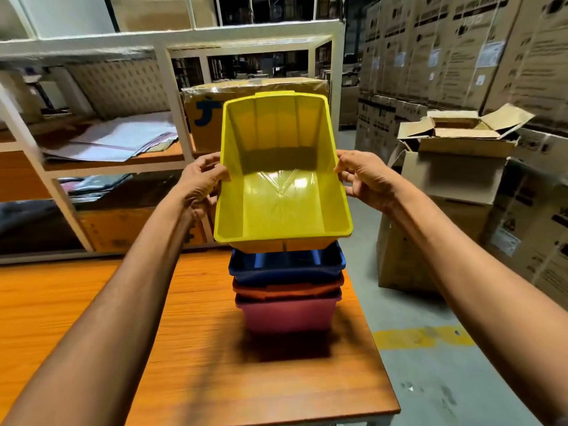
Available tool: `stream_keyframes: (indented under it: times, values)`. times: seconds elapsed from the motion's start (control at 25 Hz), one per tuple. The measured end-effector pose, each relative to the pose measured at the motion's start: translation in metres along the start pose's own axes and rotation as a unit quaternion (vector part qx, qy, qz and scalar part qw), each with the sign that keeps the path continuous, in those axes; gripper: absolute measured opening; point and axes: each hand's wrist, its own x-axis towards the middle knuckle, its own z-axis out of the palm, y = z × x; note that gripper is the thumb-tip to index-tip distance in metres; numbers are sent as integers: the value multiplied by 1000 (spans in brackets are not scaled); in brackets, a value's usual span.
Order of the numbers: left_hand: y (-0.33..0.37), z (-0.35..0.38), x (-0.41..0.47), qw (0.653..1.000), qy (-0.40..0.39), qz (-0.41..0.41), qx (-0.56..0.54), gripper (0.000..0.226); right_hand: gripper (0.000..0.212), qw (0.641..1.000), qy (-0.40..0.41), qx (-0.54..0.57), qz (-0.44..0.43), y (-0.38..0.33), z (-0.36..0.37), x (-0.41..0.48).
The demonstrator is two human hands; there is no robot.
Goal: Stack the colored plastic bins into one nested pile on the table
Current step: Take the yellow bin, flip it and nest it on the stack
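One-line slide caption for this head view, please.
Left hand and right hand hold a tilted yellow bin by its side rims over the nested blue, orange and pink pile on the table.

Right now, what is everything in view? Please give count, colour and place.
yellow plastic bin: one, yellow, held tilted over the pile
blue plastic bin: one, blue, top of the pile
orange plastic bin: one, orange, nested under the blue
pink plastic bin: one, pink, bottom of the pile
wooden table: one, orange-brown, under the pile
metal shelf rack: one, white, behind the table
cardboard boxes: many, brown, mostly at right
left grip: one, holds the yellow bin's left rim
right grip: one, holds its right rim
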Motion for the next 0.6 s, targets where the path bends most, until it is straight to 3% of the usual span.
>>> stream_keyframes:
  times: [0.32,0.6]
  values:
    - [22,0,4,990,-10,126,59,47,42,992,76,-62,-83,-24,9,15]
    - [24,-3,7,989,-11,135,54,46,44,989,71,-76,-101,-35,9,30]
